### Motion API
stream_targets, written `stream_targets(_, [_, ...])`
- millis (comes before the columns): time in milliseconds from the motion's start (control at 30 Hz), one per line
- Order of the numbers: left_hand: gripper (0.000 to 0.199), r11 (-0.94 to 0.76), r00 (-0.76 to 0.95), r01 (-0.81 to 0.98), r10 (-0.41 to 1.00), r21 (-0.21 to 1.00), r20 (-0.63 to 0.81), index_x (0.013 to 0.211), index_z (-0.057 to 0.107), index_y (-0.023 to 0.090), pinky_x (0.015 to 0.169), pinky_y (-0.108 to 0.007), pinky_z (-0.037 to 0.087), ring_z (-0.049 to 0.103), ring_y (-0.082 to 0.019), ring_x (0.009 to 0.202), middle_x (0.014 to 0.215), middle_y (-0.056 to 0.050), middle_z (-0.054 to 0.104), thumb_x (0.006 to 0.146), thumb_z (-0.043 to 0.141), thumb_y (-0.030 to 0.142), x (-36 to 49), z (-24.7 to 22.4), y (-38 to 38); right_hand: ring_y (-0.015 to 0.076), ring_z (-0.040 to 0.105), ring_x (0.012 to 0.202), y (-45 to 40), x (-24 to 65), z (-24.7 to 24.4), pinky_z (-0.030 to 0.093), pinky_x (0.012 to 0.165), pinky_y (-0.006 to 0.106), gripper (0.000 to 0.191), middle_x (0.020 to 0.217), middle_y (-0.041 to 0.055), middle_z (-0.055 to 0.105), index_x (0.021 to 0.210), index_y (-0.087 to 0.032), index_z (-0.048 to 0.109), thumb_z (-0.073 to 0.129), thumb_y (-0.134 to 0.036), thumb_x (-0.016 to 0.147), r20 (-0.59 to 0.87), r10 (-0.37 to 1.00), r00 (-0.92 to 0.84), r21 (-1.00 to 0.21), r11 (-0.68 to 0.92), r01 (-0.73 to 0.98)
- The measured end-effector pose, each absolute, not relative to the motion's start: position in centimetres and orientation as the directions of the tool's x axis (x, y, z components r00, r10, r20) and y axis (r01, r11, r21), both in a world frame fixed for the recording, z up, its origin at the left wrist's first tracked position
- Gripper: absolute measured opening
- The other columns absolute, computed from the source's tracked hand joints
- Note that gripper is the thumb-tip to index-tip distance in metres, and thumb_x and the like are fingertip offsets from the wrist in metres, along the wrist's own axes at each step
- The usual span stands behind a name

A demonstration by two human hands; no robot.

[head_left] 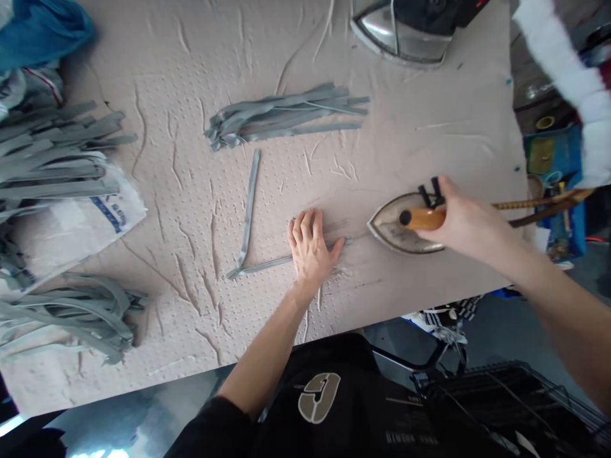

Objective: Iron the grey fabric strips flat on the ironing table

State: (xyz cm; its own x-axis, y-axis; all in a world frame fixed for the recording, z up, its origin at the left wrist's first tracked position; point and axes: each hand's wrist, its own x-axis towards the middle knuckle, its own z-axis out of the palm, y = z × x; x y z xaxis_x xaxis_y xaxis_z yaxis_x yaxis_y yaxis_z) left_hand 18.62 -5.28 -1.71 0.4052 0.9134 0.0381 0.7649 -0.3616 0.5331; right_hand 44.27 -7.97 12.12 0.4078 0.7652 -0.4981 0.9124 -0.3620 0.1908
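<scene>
- A padded ironing table (420, 127) with a creased, dimpled beige cover fills most of the view, set at a slant; a wire rack (506, 407) stands on the floor beyond its near edge, and the person's black shirt (319, 407) shows at the bottom.
- A white woven sack (71, 229) with blue print lies at the table's left side, with a pile of grey fabric strips (52, 159) lying over it, and a second pile of grey strips (76, 318) sits just below it. A blue plastic bag (42, 32) is bunched in the top left corner.
- A blue box (554, 159) holding small items stands beyond the right edge of the table.
- A second iron (405, 32), chrome-soled and black-topped, sits at the far edge of the table.
- A loose bundle of grey strips (281, 117) lies mid-table, its long axis running roughly left to right.
- The right hand (470, 222) is wrapped around the wooden handle of a flat iron (389, 232), which rests on the cover with its nose pointing left, toward the other hand. A braided cord (534, 205) runs off to the right.
- The left hand (310, 248) is spread flat, pressing down on a grey strip (267, 266) that lies just beyond the iron's nose.
</scene>
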Motion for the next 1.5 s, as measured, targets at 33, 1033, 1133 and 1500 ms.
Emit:
stream_targets(33, [0.077, -0.362, 0.405, 0.766, 0.914, 0.531, 0.039, 0.151, 0.043, 0.013, 0.128, -0.062, 0.021, 0.037, -0.038, 0.149, 0.154, -0.02, 0.048, 0.088, 0.07, 0.049, 18.6, -1.7, -5.3, 0.04, 0.073, 0.086, -8.5, 43.1, 12.3, 0.048, 0.066, 0.041, 0.11, 0.095, 0.0251, 0.074, 0.161, -0.001, 0.022, 0.065, -0.066, 0.083, -0.522, 0.76, 0.387, 0.191, -0.338, 0.921])
stream_targets(1033, [0.061, -0.29, 0.38, 0.733, 0.925, 0.616, -0.017, 0.147, 0.046, 0.02, 0.126, -0.062, 0.023, 0.036, -0.036, 0.149, 0.153, -0.018, 0.048, 0.091, 0.066, 0.031, 14.0, -1.2, -4.3, 0.0339, 0.07, 0.063, -7.8, 36.6, 10.6, 0.045, 0.055, 0.038, 0.112, 0.069, 0.0144, 0.072, 0.159, 0.004, 0.024, 0.062, -0.067, 0.082, -0.57, 0.793, 0.216, 0.219, -0.107, 0.97])
stream_targets(1133, [0.061, -0.293, 0.378, 0.732, 0.926, 0.615, -0.009, 0.147, 0.046, 0.021, 0.126, -0.061, 0.023, 0.035, -0.036, 0.149, 0.153, -0.017, 0.047, 0.091, 0.067, 0.031, 12.9, -1.2, -4.1, 0.0334, 0.07, 0.062, -7.1, 35.2, 10.4, 0.045, 0.054, 0.038, 0.116, 0.071, 0.0153, 0.073, 0.159, 0.004, 0.024, 0.06, -0.073, 0.08, -0.579, 0.793, 0.189, 0.188, -0.096, 0.978])
stream_targets(1500, [0.062, -0.317, 0.383, 0.754, 0.924, 0.576, 0.006, 0.147, 0.045, 0.02, 0.123, -0.06, 0.03, 0.035, -0.037, 0.147, 0.152, -0.019, 0.046, 0.09, 0.068, 0.031, 7.9, -1.2, -3.5, 0.0337, 0.07, 0.063, -5.9, 32.9, 10.8, 0.045, 0.055, 0.038, 0.112, 0.072, 0.0172, 0.073, 0.159, 0.003, 0.024, 0.054, -0.073, 0.084, -0.612, 0.772, 0.172, 0.196, -0.063, 0.979])
